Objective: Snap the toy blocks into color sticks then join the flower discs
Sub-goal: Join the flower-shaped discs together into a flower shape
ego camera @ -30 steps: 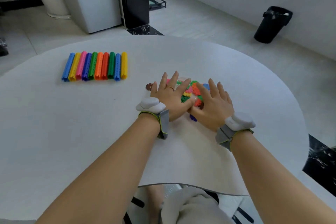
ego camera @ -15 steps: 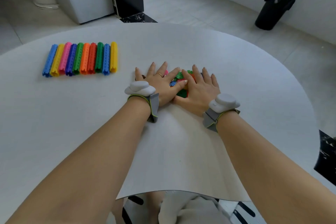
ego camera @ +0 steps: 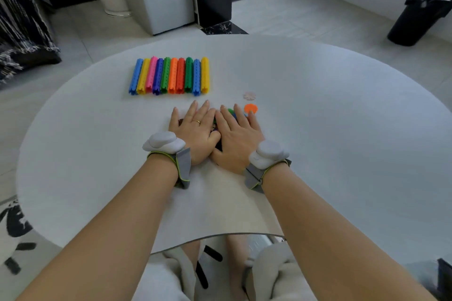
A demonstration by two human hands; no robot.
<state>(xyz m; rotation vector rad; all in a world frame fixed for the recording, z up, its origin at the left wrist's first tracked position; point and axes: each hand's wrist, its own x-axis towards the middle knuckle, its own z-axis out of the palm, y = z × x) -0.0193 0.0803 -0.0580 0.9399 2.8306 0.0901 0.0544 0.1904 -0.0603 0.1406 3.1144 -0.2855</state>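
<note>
Coloured discs (ego camera: pixel 231 112) are lying beneath your left hand (ego camera: pixel 195 132) and right hand (ego camera: pixel 237 140), both pressing flat with fingers straight, near the sticks (ego camera: pixel 171 76).

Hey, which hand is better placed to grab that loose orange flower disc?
Right. The orange disc lies just past the fingertips of the right hand; the left hand, on the other side, would have to cross over it.

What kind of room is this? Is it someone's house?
Probably a room in a home, though I can't be sure: a white table with toy sticks on it, a tiled floor, and a black bin.
</note>
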